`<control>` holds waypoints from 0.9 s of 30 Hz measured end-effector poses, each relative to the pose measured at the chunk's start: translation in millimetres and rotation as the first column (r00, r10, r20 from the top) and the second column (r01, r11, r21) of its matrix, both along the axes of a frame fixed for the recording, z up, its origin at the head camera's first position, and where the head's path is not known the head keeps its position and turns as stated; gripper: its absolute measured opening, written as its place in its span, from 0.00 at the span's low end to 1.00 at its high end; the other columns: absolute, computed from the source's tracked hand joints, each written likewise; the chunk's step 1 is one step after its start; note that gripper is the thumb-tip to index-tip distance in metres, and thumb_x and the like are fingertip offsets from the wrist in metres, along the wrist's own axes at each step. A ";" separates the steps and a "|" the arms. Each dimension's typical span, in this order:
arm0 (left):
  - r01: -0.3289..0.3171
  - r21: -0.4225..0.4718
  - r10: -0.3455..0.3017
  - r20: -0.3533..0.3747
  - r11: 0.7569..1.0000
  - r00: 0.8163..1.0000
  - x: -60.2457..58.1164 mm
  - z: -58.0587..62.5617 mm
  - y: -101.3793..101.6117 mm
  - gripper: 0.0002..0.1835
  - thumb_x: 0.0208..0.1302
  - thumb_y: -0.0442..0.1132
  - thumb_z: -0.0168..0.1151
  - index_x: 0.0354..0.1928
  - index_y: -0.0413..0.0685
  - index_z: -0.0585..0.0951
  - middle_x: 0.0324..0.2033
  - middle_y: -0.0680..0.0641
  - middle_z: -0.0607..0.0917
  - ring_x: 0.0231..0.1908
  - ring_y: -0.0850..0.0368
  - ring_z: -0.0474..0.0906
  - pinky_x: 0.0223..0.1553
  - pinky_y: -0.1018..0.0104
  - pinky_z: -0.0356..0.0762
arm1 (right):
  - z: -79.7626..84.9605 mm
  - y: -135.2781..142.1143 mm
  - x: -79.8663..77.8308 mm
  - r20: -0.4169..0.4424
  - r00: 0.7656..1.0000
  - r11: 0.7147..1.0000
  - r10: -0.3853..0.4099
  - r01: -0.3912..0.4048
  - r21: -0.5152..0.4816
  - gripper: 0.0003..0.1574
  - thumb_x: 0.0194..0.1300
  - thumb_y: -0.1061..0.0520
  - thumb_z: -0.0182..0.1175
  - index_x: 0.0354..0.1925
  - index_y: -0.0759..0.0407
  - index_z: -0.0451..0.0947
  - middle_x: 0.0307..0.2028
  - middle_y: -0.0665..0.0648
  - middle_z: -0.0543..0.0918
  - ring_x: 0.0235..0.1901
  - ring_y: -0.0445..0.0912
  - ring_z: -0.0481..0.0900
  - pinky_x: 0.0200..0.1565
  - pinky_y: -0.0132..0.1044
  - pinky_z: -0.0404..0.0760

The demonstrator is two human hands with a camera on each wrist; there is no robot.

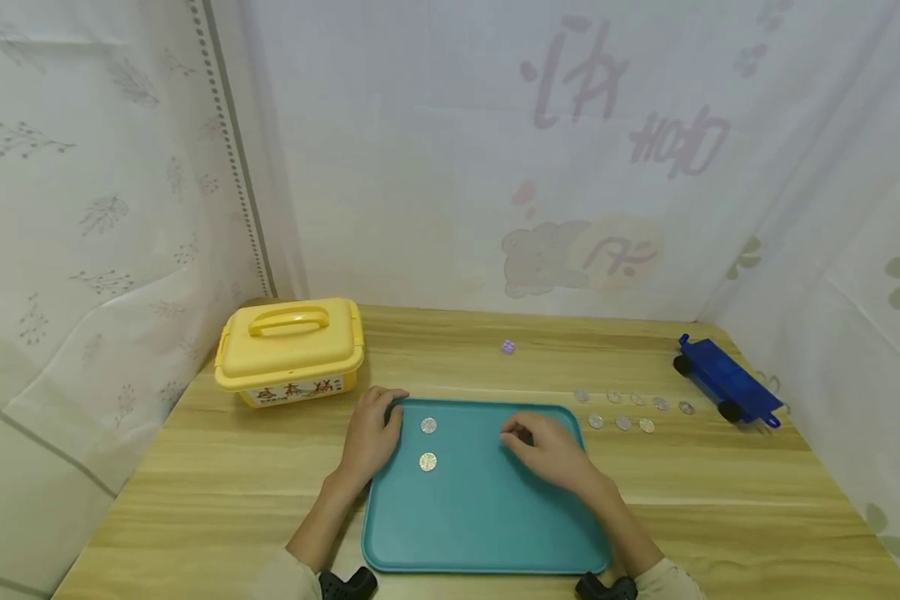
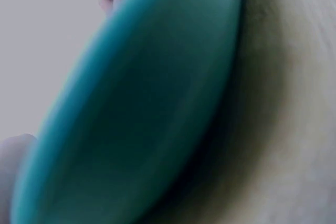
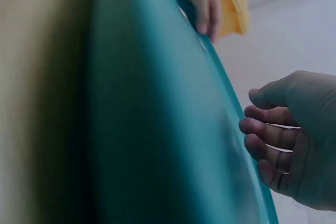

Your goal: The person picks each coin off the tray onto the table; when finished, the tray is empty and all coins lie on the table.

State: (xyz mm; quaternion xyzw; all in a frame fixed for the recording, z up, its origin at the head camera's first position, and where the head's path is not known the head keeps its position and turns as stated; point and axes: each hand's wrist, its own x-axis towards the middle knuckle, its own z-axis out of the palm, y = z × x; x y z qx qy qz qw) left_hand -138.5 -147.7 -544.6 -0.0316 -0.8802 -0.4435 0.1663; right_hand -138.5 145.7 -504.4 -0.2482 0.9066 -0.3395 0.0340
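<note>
A teal tray [image 1: 487, 517] lies on the wooden table, with a silver coin [image 1: 428, 425] and a more golden coin [image 1: 427, 462] on its left part. My left hand [image 1: 371, 433] rests at the tray's upper left corner, its thumb along the rim and its fingers relaxed. Over the right part of the tray hovers my right hand [image 1: 547, 450]. In the right wrist view its fingers [image 3: 270, 135] are loosely bent, apart from the thumb, with nothing visible between them. The left wrist view is mostly filled by the tray's side [image 2: 152, 98].
Right of the tray, several coins [image 1: 622, 423] lie in two loose rows. A blue toy cart [image 1: 727, 379] with black wheels stands beyond them. At the back left is a yellow lidded box [image 1: 288, 354], and a small purple piece [image 1: 507, 347] lies at the back.
</note>
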 end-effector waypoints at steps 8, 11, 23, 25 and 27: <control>-0.006 -0.009 0.006 -0.016 1.000 1.000 -1.9 -1.1 -0.1 0.12 0.68 0.30 0.59 0.50 0.40 0.84 0.41 0.43 0.82 0.47 0.47 0.75 0.48 0.51 0.74 | -1.0 -42.6 6.7 0.018 0.996 0.994 0.088 -0.088 0.066 0.06 0.70 0.49 0.62 0.41 0.48 0.82 0.29 0.40 0.78 0.28 0.34 0.72 0.32 0.29 0.74; -0.007 -0.004 0.007 -0.011 1.000 1.000 -1.6 0.1 -0.7 0.12 0.68 0.30 0.59 0.50 0.40 0.84 0.42 0.43 0.82 0.47 0.46 0.75 0.48 0.51 0.74 | 0.9 -58.9 6.9 0.009 0.992 0.988 0.127 -0.127 0.086 0.10 0.68 0.48 0.63 0.43 0.50 0.83 0.29 0.40 0.78 0.27 0.33 0.72 0.32 0.28 0.73; 0.019 -0.004 -0.019 0.013 1.000 1.000 -0.7 -0.1 -1.2 0.12 0.69 0.30 0.58 0.50 0.41 0.84 0.42 0.43 0.81 0.46 0.47 0.74 0.47 0.52 0.73 | -2.7 -99.3 16.7 -0.059 0.981 0.966 0.187 -0.172 0.195 0.13 0.66 0.46 0.66 0.45 0.50 0.82 0.34 0.44 0.77 0.32 0.34 0.71 0.34 0.27 0.72; 0.023 -0.006 -0.023 0.014 1.000 1.000 -0.9 -0.2 -1.5 0.12 0.69 0.30 0.57 0.51 0.41 0.84 0.42 0.43 0.81 0.47 0.47 0.74 0.47 0.52 0.73 | -2.8 -101.4 17.4 -0.056 0.980 0.965 0.191 -0.177 0.196 0.12 0.66 0.48 0.66 0.45 0.51 0.82 0.34 0.44 0.77 0.32 0.34 0.70 0.34 0.26 0.72; 0.022 -0.009 -0.022 0.016 1.000 1.000 -1.0 -0.4 -1.7 0.12 0.69 0.30 0.57 0.51 0.40 0.84 0.42 0.43 0.81 0.47 0.47 0.74 0.47 0.52 0.73 | -2.4 -102.7 17.5 -0.038 0.980 0.964 0.194 -0.183 0.192 0.11 0.66 0.49 0.66 0.45 0.51 0.82 0.34 0.44 0.77 0.32 0.34 0.70 0.35 0.26 0.72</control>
